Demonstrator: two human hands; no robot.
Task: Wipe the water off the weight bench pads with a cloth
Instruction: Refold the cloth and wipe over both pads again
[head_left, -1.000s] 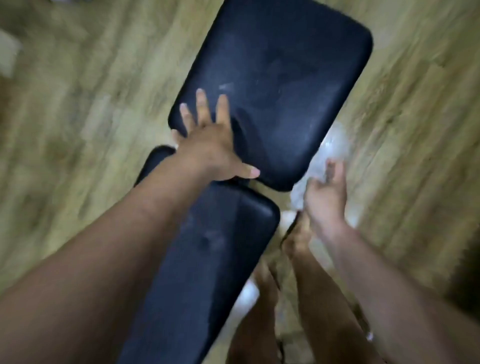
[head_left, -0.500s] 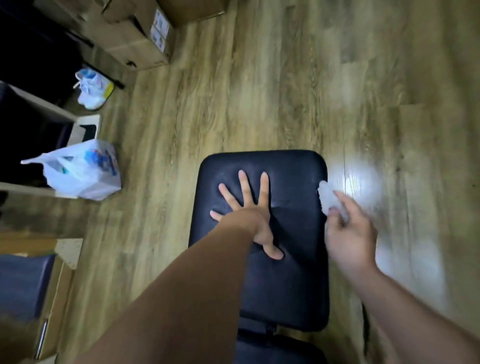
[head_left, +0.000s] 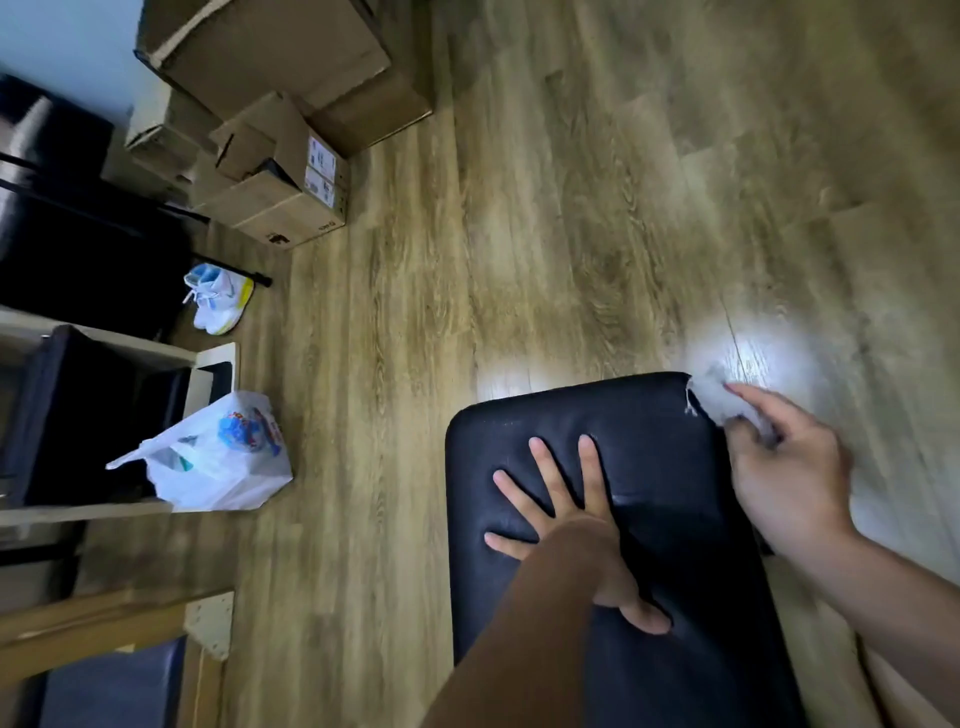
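Note:
A black padded bench pad (head_left: 649, 441) fills the lower middle of the view, above a wood floor. My left hand (head_left: 576, 525) lies flat on the pad with its fingers spread, holding nothing. My right hand (head_left: 784, 467) is at the pad's far right corner, fingers closed on a small pale cloth (head_left: 719, 397). The cloth touches the corner edge of the pad. No water drops are clear on the dark surface.
A white plastic bag (head_left: 218, 457) stands on the floor to the left beside a low shelf (head_left: 104, 358). White sneakers (head_left: 218, 299) and stacked cardboard boxes (head_left: 280, 156) are farther back left. Wood floor (head_left: 571, 234) lies beyond the pad.
The view has swung up from the bench to take in the room. My right hand with the cloth has moved from beside the pad to its far right corner. My left hand stays flat on the pad.

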